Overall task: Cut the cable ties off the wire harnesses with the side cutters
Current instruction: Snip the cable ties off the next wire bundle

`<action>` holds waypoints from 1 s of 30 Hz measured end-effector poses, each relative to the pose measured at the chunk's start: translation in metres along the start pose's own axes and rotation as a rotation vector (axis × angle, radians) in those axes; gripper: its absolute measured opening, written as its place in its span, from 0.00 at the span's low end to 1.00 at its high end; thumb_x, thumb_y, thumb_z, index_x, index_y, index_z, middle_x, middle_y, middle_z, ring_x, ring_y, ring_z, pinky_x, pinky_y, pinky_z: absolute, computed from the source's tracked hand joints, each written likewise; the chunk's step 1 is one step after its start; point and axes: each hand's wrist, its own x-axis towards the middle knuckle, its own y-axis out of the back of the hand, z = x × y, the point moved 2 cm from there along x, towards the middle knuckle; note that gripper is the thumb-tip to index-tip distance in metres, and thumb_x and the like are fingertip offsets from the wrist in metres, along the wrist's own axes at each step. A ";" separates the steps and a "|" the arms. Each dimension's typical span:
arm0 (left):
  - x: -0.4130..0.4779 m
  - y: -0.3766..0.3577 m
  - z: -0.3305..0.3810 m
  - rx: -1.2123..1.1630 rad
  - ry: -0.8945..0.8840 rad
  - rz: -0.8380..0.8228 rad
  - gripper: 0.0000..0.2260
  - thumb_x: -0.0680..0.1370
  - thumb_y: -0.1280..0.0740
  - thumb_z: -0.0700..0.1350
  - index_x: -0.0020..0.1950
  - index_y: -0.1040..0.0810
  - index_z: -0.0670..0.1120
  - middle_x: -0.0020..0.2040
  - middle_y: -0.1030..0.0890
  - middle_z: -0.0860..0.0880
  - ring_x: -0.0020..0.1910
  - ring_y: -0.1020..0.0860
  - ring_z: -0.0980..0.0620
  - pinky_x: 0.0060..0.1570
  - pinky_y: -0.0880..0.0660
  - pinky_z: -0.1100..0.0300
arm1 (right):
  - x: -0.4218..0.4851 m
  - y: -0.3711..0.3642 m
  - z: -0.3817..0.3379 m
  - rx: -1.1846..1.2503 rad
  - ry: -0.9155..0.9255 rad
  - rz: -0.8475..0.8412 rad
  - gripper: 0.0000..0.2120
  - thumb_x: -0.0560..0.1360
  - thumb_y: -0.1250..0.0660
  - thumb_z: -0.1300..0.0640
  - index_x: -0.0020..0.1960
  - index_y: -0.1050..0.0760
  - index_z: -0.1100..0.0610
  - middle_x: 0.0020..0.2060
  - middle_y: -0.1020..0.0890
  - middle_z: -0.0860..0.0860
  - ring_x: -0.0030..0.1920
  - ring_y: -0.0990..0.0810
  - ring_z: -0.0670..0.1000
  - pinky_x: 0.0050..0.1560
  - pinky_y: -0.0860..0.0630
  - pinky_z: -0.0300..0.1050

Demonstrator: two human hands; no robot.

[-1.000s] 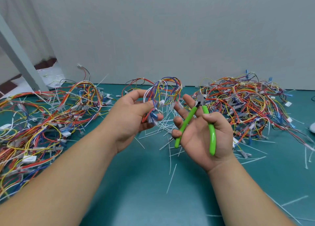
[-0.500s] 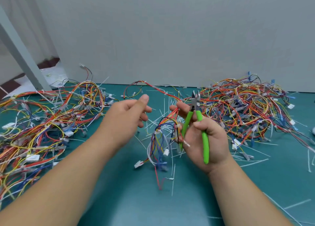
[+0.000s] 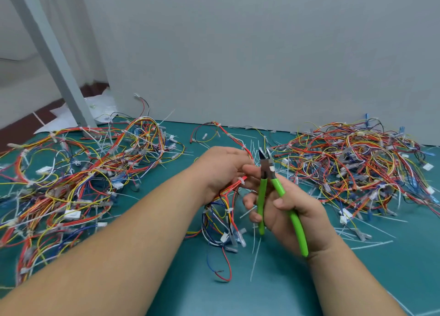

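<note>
In the head view, the left hand (image 3: 223,170) had closed again on the wire harness (image 3: 226,203), its fingers curled round the red bundle just left of the side cutters (image 3: 267,170); half a second before, that hand was open and off the wires, which hung from the right hand alone. A second before, the left hand held the bunched harness up by itself. The right hand (image 3: 285,211) gripped the green handles, thumb pressed over the right one, fingers wrapped behind the left. The blades pointed up and stood slightly parted, nothing visibly between them. A white cable tie (image 3: 242,180) sat on the red bundle, just left of the cutters' pivot, and another showed lower on the hanging loops. The regrip probably meant the harness was being steadied for the next cut at that tie. Large piles of harnesses lay well left (image 3: 78,172) and right (image 3: 352,168) of the cutters on the green table (image 3: 238,299), with cut tie tails (image 3: 257,261) below them.
</note>
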 end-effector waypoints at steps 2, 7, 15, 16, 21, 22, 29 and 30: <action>-0.001 -0.001 -0.001 -0.008 0.021 -0.013 0.06 0.78 0.32 0.40 0.54 0.22 0.39 0.43 0.21 0.39 0.40 0.24 0.42 0.41 0.29 0.50 | 0.000 0.001 -0.001 -0.012 0.000 -0.020 0.36 0.60 0.35 0.59 0.69 0.24 0.63 0.61 0.20 0.60 0.45 0.24 0.56 0.39 0.35 0.49; -0.001 0.009 0.000 0.017 0.016 0.082 0.07 0.78 0.28 0.42 0.54 0.19 0.44 0.37 0.22 0.46 0.28 0.28 0.50 0.26 0.36 0.64 | 0.001 -0.002 0.003 -0.013 -0.027 -0.077 0.36 0.60 0.35 0.60 0.69 0.24 0.65 0.59 0.20 0.61 0.45 0.24 0.56 0.39 0.34 0.48; -0.002 0.018 -0.001 0.290 -0.218 0.329 0.09 0.75 0.29 0.37 0.52 0.18 0.49 0.37 0.18 0.49 0.32 0.22 0.54 0.32 0.26 0.64 | 0.008 0.008 0.004 -0.144 0.000 0.168 0.31 0.57 0.32 0.56 0.61 0.17 0.54 0.55 0.18 0.58 0.41 0.22 0.53 0.37 0.35 0.47; -0.003 0.017 -0.003 0.355 -0.241 0.322 0.10 0.75 0.29 0.38 0.52 0.18 0.51 0.36 0.19 0.50 0.31 0.22 0.54 0.33 0.25 0.64 | 0.008 0.010 0.004 -0.139 0.031 0.216 0.31 0.57 0.32 0.55 0.60 0.17 0.53 0.56 0.19 0.57 0.41 0.23 0.52 0.37 0.35 0.47; -0.013 0.006 -0.015 0.634 -0.378 0.240 0.13 0.76 0.30 0.44 0.53 0.17 0.63 0.38 0.18 0.58 0.30 0.21 0.56 0.33 0.24 0.63 | 0.008 0.010 -0.005 -0.140 0.206 0.341 0.33 0.57 0.33 0.55 0.63 0.17 0.46 0.67 0.20 0.47 0.49 0.24 0.50 0.40 0.31 0.45; -0.016 0.005 -0.016 0.674 -0.393 0.232 0.14 0.76 0.31 0.45 0.55 0.17 0.64 0.39 0.18 0.62 0.30 0.20 0.56 0.33 0.24 0.63 | 0.007 0.010 -0.006 -0.152 0.225 0.346 0.34 0.57 0.33 0.55 0.64 0.18 0.45 0.66 0.20 0.45 0.50 0.24 0.49 0.41 0.30 0.45; -0.023 -0.003 -0.027 0.767 -0.373 0.200 0.15 0.77 0.31 0.49 0.61 0.18 0.63 0.40 0.18 0.61 0.35 0.23 0.59 0.41 0.23 0.60 | 0.007 0.008 -0.005 -0.204 0.229 0.374 0.35 0.62 0.36 0.62 0.69 0.22 0.50 0.61 0.17 0.44 0.50 0.23 0.49 0.42 0.31 0.47; -0.024 -0.004 -0.027 0.778 -0.364 0.191 0.15 0.77 0.30 0.49 0.60 0.19 0.64 0.40 0.18 0.61 0.35 0.23 0.60 0.42 0.23 0.60 | 0.007 0.008 -0.005 -0.198 0.227 0.370 0.34 0.63 0.38 0.63 0.69 0.22 0.51 0.64 0.18 0.45 0.50 0.22 0.50 0.41 0.31 0.47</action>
